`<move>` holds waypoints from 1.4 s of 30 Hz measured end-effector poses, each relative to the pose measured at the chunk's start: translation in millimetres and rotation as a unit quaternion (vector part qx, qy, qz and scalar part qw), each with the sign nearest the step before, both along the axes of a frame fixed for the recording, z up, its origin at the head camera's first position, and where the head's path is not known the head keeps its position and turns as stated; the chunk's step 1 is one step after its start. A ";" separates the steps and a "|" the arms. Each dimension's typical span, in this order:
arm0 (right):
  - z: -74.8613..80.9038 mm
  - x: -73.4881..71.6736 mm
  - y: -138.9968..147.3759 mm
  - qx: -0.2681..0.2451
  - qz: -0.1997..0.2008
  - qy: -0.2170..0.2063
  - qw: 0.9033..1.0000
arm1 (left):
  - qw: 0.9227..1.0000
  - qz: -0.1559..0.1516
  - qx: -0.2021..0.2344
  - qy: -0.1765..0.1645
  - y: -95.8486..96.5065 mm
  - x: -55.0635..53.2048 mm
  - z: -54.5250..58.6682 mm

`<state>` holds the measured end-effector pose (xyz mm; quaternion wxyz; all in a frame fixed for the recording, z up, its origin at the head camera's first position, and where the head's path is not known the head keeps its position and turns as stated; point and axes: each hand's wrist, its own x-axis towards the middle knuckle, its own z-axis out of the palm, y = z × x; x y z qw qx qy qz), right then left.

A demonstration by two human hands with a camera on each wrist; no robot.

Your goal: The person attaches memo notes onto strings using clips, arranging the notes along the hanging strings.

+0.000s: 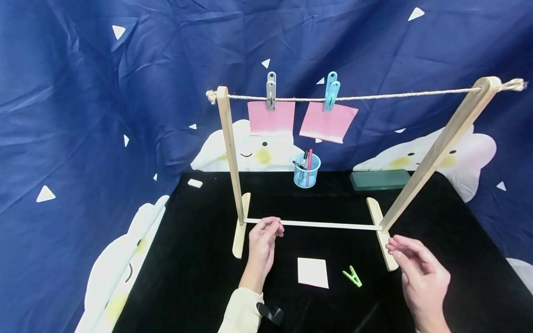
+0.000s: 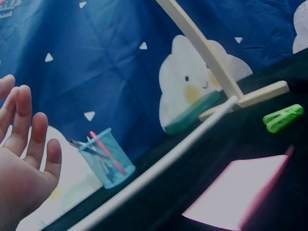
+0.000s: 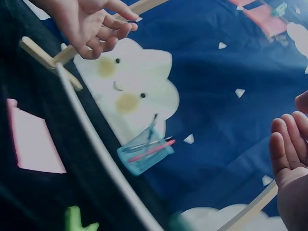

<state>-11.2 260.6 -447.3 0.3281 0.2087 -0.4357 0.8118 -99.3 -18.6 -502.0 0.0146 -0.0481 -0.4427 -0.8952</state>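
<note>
My left hand (image 1: 263, 240) hovers by the white crossbar (image 1: 329, 225) of a wooden stand, its fingers loosely bent and holding nothing. Near the stand's right foot (image 1: 376, 215) is my right hand (image 1: 422, 273), also holding nothing, fingers relaxed. Between the hands a pale pink-edged square of paper (image 1: 313, 273) lies on the black cloth, with a green clothespin (image 1: 352, 276) to its right. On the rope (image 1: 374, 96) above, a grey clothespin (image 1: 271, 92) and a blue clothespin (image 1: 331, 92) each clip a sheet of pink paper (image 1: 275, 122). In the left wrist view, my left fingers (image 2: 36, 139) are spread.
Behind the crossbar stands a blue mesh cup (image 1: 306, 173) holding pens. A dark green case (image 1: 380, 180) lies at the back right, a white eraser (image 1: 195, 183) at the back left. Wooden posts (image 1: 231, 152) rise at both ends of the stand. A blue curtain (image 1: 125, 92) hangs behind.
</note>
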 end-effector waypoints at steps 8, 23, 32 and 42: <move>-45.9 19.7 -10.0 -0.051 0.055 -0.081 0.994 | 0.993 -0.018 -0.038 -0.107 -2.4 17.7 -29.2; -111.4 28.7 -8.2 -0.187 0.065 -0.150 0.969 | 0.997 -0.035 0.018 -0.059 -12.8 39.1 -71.5; -131.8 31.7 -4.1 -0.214 0.072 -0.141 0.964 | 0.993 -0.046 0.095 -0.050 -17.0 39.1 -79.9; -130.4 28.2 -12.2 -0.210 0.021 -0.157 0.965 | 0.997 -0.020 0.063 -0.040 -14.2 39.0 -83.9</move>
